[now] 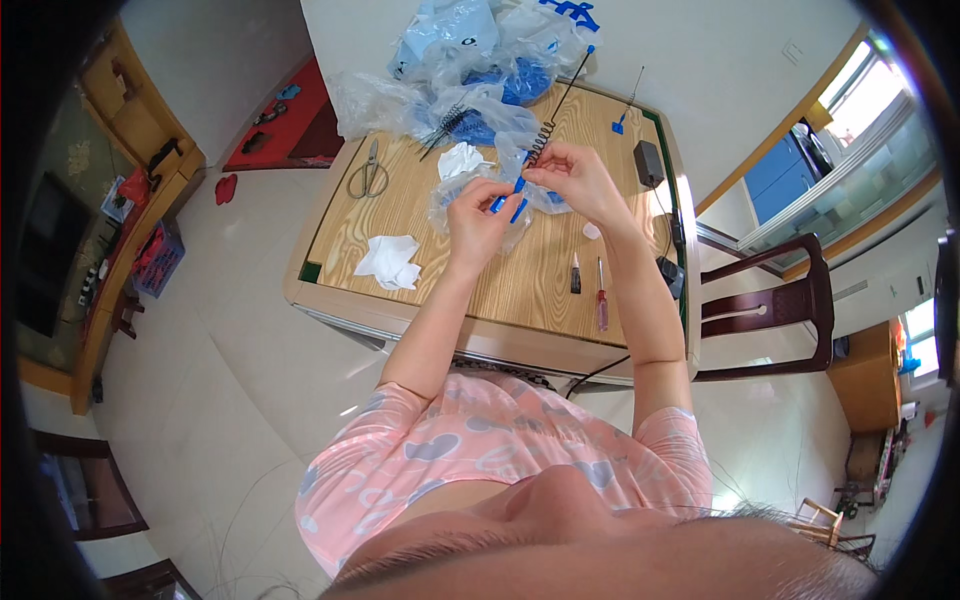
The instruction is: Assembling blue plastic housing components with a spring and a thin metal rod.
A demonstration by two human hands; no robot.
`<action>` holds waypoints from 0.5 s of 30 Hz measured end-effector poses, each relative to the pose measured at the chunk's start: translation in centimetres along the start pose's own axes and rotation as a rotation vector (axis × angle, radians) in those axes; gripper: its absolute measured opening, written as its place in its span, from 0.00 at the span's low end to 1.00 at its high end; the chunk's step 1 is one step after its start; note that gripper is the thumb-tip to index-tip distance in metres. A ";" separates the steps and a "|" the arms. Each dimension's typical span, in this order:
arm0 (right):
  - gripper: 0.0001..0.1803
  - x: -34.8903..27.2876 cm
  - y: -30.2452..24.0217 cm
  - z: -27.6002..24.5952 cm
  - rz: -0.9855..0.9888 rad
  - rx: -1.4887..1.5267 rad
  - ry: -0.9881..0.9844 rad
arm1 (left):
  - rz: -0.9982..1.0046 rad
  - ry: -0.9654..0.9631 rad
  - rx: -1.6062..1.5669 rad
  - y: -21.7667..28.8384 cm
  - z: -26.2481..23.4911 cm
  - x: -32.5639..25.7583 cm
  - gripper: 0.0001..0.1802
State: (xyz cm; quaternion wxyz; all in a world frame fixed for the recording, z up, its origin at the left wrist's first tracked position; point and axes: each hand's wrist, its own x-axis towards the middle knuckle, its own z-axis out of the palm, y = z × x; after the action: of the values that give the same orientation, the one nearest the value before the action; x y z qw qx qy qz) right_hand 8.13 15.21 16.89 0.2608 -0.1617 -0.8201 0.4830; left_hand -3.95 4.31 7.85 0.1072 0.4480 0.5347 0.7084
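Note:
Over the middle of the table, my left hand (pixel 478 216) pinches a small blue plastic part (pixel 509 207). The fingers of my right hand (pixel 578 181) close on the same piece just above, at the lower end of a black coil spring (pixel 541 143). From the spring a thin dark rod (pixel 573 82) slants up and away to a blue tip. Fingers partly cover where spring and blue part meet. Crumpled clear plastic (pixel 447 206) lies beneath my hands. Farther right lies another blue piece (pixel 618 127) with a thin rod.
Scissors (pixel 370 180) and crumpled white paper (pixel 389 262) lie left; a screwdriver (pixel 602 308) and small black item (pixel 575 277) lie near right. Several black springs (pixel 457 124) rest by plastic bags (pixel 440 85) at the back. A black power adapter (pixel 647 163) sits at the right edge.

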 end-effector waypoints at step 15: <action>0.06 0.1 0.9 0.1 -0.004 -0.021 0.005 | 0.002 0.009 -0.017 -0.4 0.1 -0.1 0.06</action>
State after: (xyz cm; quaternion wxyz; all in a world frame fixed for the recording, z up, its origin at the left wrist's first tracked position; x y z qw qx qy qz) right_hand 7.98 15.63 16.08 0.2620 -0.1639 -0.8248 0.4734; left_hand -3.97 4.45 7.52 0.1080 0.4442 0.5289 0.7150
